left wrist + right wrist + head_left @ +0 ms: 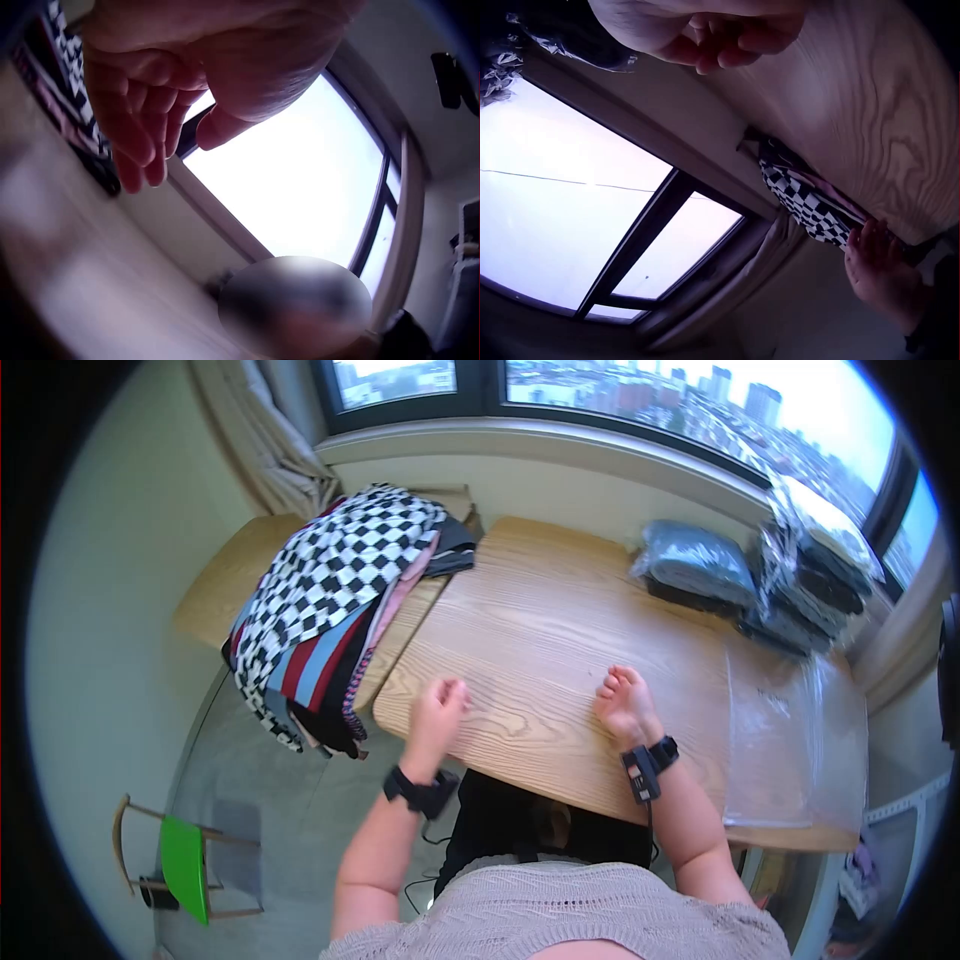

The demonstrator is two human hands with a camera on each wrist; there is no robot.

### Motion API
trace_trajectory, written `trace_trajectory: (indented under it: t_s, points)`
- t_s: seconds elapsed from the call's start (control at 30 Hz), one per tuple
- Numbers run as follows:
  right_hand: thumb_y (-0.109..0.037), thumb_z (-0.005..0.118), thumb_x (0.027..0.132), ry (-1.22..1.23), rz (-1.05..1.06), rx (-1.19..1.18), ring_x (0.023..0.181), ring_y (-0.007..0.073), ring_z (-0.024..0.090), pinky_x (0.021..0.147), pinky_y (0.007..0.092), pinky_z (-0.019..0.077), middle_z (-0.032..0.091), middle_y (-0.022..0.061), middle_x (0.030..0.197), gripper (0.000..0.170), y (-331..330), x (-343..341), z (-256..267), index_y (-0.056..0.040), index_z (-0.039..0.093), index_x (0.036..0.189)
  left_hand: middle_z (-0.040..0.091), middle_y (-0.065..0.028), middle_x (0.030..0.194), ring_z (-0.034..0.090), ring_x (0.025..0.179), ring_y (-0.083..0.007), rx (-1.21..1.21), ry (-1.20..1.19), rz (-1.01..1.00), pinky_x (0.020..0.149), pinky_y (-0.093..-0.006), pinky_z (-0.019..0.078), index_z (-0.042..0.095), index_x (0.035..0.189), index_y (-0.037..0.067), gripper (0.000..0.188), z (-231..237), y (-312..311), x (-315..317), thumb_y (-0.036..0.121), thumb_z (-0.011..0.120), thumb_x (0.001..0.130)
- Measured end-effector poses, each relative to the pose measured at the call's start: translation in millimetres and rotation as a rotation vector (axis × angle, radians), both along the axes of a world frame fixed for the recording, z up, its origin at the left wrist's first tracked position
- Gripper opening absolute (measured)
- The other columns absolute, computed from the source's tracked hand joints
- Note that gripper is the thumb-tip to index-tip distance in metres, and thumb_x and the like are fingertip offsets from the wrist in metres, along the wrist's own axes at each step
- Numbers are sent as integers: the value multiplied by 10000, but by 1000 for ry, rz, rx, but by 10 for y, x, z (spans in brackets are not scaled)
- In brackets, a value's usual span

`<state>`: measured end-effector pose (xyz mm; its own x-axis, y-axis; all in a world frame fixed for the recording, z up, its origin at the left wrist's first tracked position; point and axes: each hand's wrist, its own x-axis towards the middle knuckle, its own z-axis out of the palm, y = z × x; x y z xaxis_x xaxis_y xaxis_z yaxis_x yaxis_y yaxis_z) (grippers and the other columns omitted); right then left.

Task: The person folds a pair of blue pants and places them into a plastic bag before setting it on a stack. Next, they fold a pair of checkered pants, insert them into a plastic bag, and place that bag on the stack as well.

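Both hands hover at the near part of a wooden table (540, 650), loosely curled and holding nothing. The left hand (438, 712) is near the table's left corner, to the right of a pile of clothes topped by a black-and-white checkered piece (345, 560). Farther right, the right hand (626, 705) has its palm turned up, left of a flat clear plastic bag (770, 740). In the left wrist view the left hand's fingers (154, 127) hang loosely bent. The right wrist view shows the right hand (712, 30) with bent fingers and the left hand (881, 274) beyond.
Plastic-wrapped folded clothes (695, 565) and a taller stack of bagged items (810, 575) stand at the back right, under the window. A green-seated chair (185, 868) is on the floor at the lower left. A curtain (265, 435) hangs behind the clothes pile.
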<state>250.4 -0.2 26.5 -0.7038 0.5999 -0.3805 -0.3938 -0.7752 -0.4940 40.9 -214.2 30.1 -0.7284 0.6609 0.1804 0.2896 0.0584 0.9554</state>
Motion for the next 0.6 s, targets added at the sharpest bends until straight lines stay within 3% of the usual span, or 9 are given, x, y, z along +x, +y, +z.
trace_trajectory:
  t_s: [0.03,0.1,0.17,0.23,0.27,0.4,0.57,0.6]
  points:
    - [-173,512,886,42,21,-21,599,120,429,556,233,407,461,-6,653,92,18,21,-53,-89,507,848,647,-120,784,616,675,-214,-10,192,94,625,-306,492,595,973,-8,216,-40,-16,-326,189,574,886]
    - [-169,511,889,95,59,-36,612,121,444,565,236,415,475,3,669,93,106,30,-88,-82,506,857,641,-149,841,618,762,-302,-212,520,311,705,-375,497,590,1015,0,260,369,-100,-697,172,606,821]
    - [-167,508,900,123,74,-12,647,123,472,599,238,433,498,14,704,102,171,25,-107,-67,504,879,617,-179,949,582,893,-357,-396,802,436,807,-425,467,579,1048,9,306,378,-146,-1234,150,606,777]
    - [-169,507,909,165,97,13,676,128,493,627,237,444,515,19,731,108,221,34,-134,-62,504,895,585,-189,1004,545,963,-369,-548,820,550,866,-443,435,568,1065,16,328,394,-124,-1649,150,603,768]
    - [-170,505,911,160,110,24,678,127,494,629,237,445,520,22,739,112,229,32,-147,-59,505,895,574,-198,1011,544,951,-386,-541,939,600,837,-449,454,572,1060,22,316,376,-128,-1807,135,601,766]
    - [-167,504,917,140,134,46,688,128,499,644,240,452,533,30,764,117,173,19,-196,-50,510,902,553,-212,1018,545,985,-399,-765,796,601,804,-477,475,589,1030,61,228,300,-22,-2258,96,489,828]
    - [-168,508,921,162,122,40,702,133,509,672,242,458,539,35,776,123,155,41,-183,-45,519,918,597,-131,973,581,955,-352,-846,782,705,751,-511,474,593,975,130,177,456,35,-2413,261,506,895]
    - [-169,510,920,153,133,58,706,133,513,674,243,460,542,35,778,125,148,43,-168,-44,519,919,622,-146,915,607,894,-348,-723,851,777,719,-517,474,572,942,95,194,514,59,-2401,249,458,917]
